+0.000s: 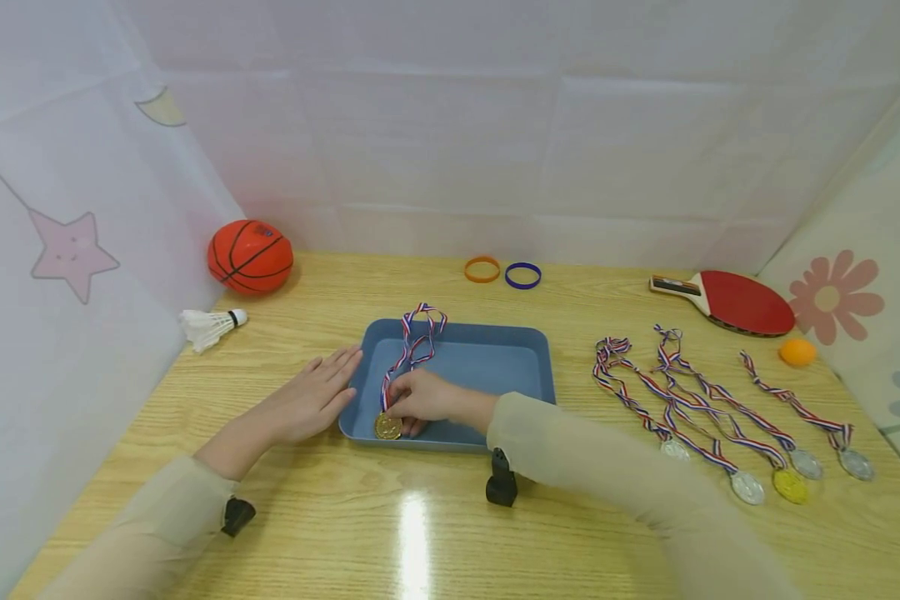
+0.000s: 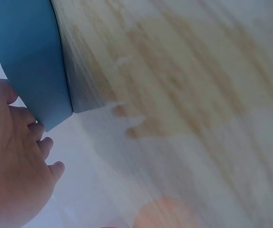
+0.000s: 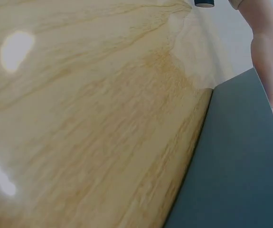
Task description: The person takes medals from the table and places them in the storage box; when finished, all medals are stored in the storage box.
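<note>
A: How should this go, starting from nine o'clock?

B: I'd keep the left hand flat, fingers straight against the blue tray's nine o'clock rim, steadying it. The right hand pinches the gold medal at the tray's seven o'clock corner; best to lower it gently so the ribbon doesn't snag.

A: And how does the medal look?

B: A round gold disc; its red, white and blue ribbon trails toward the eleven o'clock rim, draping over it.
</note>
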`<action>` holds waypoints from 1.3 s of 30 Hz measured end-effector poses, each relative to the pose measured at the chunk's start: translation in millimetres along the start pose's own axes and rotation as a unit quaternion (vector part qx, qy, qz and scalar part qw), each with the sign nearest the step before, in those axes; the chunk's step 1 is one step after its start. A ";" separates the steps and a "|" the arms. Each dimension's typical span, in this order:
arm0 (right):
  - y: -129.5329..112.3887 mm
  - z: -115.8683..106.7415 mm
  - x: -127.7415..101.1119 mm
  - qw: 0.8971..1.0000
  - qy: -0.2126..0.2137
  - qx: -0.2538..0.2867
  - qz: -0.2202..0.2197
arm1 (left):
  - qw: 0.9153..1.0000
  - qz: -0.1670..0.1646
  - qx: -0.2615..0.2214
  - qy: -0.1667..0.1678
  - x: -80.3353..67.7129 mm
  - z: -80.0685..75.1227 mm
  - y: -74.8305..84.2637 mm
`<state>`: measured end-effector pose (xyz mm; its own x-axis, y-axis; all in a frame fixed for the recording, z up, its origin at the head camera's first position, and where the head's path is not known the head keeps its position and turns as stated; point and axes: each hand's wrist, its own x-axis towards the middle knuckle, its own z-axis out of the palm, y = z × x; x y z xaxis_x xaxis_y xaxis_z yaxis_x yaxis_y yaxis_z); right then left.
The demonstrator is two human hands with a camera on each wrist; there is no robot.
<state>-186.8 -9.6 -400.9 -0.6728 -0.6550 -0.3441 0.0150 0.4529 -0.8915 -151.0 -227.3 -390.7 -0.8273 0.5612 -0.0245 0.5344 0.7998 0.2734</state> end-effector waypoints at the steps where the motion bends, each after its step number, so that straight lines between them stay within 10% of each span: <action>1: -0.9 2.0 1.0 1.000 -0.002 0.006 0.003 | 1.000 -0.001 -0.001 -0.001 -0.1 0.1 -0.1; 21: -12.7 13.0 12.2 0.998 0.020 -0.053 -0.004 | 1.000 -0.004 0.000 -0.010 0.5 -1.4 0.6; 39: -3.5 -40.0 5.4 0.989 0.127 -0.069 -0.032 | 1.000 -0.007 0.008 -0.008 0.1 -0.5 0.2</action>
<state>-220.1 9.5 -387.9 -0.8334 -0.5201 -0.1868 -0.1231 0.5043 -0.8547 -151.0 -227.2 -390.2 -0.8324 0.5525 -0.0439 0.5250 0.8115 0.2566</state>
